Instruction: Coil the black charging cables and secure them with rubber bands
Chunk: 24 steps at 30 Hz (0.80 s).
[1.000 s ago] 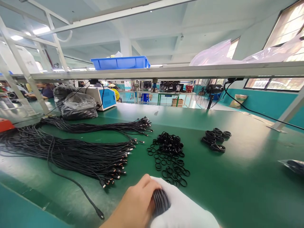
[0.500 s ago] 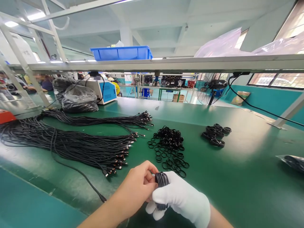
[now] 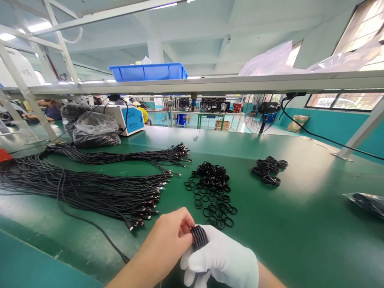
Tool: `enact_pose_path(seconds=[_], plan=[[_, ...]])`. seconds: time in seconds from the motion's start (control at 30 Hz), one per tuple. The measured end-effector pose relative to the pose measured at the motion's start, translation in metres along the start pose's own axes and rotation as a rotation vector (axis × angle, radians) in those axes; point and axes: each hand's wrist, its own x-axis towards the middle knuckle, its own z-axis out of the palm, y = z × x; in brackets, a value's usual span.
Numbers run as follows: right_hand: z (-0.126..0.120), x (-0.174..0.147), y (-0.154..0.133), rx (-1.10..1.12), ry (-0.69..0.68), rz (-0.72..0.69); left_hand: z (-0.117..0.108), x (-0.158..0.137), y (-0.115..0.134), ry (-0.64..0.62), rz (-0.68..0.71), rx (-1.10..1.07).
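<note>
My right hand (image 3: 223,256), in a white glove, is closed around a coiled black cable (image 3: 199,237) at the bottom middle of the view. Bare, my left hand (image 3: 171,240) pinches at the left side of the same coil, its fingertips touching the loops. Just beyond my hands lies a pile of small black rings (image 3: 212,176), with several loose ones spread toward me. To the left, a bundle of straight black cables (image 3: 99,192) has its plug ends pointing right; a second bundle (image 3: 129,157) lies behind it.
Several coiled cables (image 3: 268,170) sit on the green table (image 3: 300,224) at right. A clear bag (image 3: 366,203) lies near the right edge. At the back left stand a blue and white machine (image 3: 132,119) and a plastic bag (image 3: 96,127). Overhead runs a shelf (image 3: 210,85) with a blue bin (image 3: 148,72).
Both hands and the coil have shifted slightly left and down in view, and the coil is tilted more. The camera has turned slightly, moving the whole scene left.
</note>
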Motion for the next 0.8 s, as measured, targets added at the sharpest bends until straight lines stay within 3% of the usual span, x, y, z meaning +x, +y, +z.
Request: enact_pose_path(seconds=[0.23, 0.37, 0.47, 0.57, 0.67, 0.8], plan=[[0.008, 0.003, 0.001, -0.032, 0.044, 0.045, 0.007, -0.008, 0.003, 0.109, 0.001, 0.243], [0.003, 0.002, -0.003, -0.067, 0.075, 0.029, 0.001, 0.0, 0.0, 0.033, -0.001, 0.102], [-0.016, -0.007, -0.017, -0.005, 0.306, -0.148, -0.009, 0.013, -0.009, 0.013, 0.039, -0.046], [-0.039, -0.018, -0.03, 0.168, 0.529, -0.379, -0.011, 0.025, -0.02, 0.054, 0.022, 0.01], [-0.05, -0.023, -0.034, 0.234, 0.524, -0.396, -0.001, 0.032, -0.027, 0.05, 0.019, 0.077], [-0.046, -0.02, -0.03, 0.173, 0.476, -0.367, 0.011, 0.035, -0.033, 0.062, -0.004, 0.1]])
